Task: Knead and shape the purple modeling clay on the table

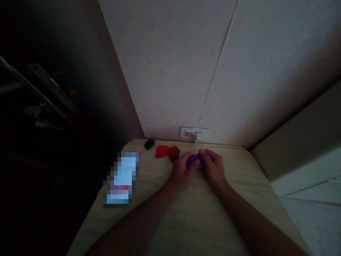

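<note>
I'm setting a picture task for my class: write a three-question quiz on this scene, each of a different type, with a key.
1. What colour is the lump that the left hand and right hand hold?
a) green
b) purple
c) yellow

2. True or false: in the picture, the black piece lies left of the bright red piece.

3. Fill the gap: a plug sits in the ____ on the wall.

Key: 1 b; 2 true; 3 socket.
</note>
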Action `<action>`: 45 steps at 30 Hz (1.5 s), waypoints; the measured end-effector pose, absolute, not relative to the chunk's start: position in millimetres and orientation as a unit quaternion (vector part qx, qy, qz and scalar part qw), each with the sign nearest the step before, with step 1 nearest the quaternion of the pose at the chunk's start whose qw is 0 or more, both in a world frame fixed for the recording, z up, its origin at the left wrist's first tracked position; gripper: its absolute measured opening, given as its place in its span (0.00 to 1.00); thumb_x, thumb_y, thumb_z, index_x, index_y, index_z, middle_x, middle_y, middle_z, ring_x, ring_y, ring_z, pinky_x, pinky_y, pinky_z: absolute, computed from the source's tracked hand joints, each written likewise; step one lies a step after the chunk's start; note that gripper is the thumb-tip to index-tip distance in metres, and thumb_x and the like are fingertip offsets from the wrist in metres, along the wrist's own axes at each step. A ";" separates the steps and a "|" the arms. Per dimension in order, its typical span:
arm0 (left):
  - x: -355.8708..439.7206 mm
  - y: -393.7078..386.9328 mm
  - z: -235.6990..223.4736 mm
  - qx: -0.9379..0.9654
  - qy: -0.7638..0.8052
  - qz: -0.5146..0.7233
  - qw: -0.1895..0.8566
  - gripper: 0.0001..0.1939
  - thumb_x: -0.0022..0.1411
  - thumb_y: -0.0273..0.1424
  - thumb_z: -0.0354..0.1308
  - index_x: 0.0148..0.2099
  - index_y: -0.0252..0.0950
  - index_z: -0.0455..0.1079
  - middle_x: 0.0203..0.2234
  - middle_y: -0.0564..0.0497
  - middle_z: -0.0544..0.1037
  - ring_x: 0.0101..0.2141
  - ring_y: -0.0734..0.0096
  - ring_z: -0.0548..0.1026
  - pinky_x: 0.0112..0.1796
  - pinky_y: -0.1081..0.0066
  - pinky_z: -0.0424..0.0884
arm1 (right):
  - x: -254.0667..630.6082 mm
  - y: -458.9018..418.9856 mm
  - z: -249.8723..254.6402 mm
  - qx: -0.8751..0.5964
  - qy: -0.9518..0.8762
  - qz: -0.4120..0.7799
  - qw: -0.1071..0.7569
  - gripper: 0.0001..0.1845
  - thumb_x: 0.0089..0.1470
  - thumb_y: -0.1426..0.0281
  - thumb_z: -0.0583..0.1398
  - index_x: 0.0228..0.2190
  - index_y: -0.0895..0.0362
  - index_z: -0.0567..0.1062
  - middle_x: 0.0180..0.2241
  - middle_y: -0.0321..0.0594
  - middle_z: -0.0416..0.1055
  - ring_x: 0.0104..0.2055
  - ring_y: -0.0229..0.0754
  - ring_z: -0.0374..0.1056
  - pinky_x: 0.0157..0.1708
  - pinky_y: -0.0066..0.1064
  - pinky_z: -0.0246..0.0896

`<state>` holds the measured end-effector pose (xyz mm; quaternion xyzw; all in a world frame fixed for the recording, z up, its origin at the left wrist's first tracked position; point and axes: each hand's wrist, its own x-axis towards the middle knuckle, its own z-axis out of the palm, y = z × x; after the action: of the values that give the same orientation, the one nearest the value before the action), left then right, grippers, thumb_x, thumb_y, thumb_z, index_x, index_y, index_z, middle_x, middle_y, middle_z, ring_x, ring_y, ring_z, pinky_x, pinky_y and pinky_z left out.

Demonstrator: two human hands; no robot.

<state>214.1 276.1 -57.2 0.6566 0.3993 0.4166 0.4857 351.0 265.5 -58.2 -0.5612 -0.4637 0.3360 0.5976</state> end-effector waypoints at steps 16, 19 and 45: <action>214.6 275.7 -57.6 0.624 0.417 0.424 0.506 0.15 0.65 0.44 0.57 0.36 0.36 0.68 0.22 0.55 0.71 0.23 0.73 0.69 0.25 0.75 0.63 | 347.7 262.1 -53.5 -0.582 -0.467 0.309 0.589 0.25 0.56 0.52 0.64 0.19 0.58 0.70 0.18 0.30 0.58 0.21 0.34 0.52 0.19 0.26 0.48; 214.8 277.4 -60.1 0.572 0.431 0.460 0.524 0.15 0.65 0.44 0.57 0.36 0.37 0.67 0.19 0.57 0.68 0.19 0.75 0.67 0.21 0.76 0.61 | 347.7 262.0 -55.4 -0.554 -0.461 0.355 0.595 0.23 0.58 0.51 0.62 0.23 0.57 0.72 0.18 0.31 0.61 0.20 0.34 0.55 0.18 0.26 0.50; 218.6 284.1 -67.8 0.489 0.416 0.514 0.569 0.16 0.67 0.46 0.55 0.42 0.37 0.68 0.29 0.53 0.74 0.18 0.73 0.72 0.16 0.73 0.69 | 341.5 262.1 -61.4 -0.528 -0.507 0.329 0.596 0.23 0.52 0.62 0.68 0.48 0.54 0.72 0.36 0.38 0.76 0.19 0.32 0.63 0.17 0.25 0.57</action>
<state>218.6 284.1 -67.8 0.4887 0.4165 0.5142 0.5687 341.5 262.1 -61.4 -0.5285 -0.5071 0.3285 0.5964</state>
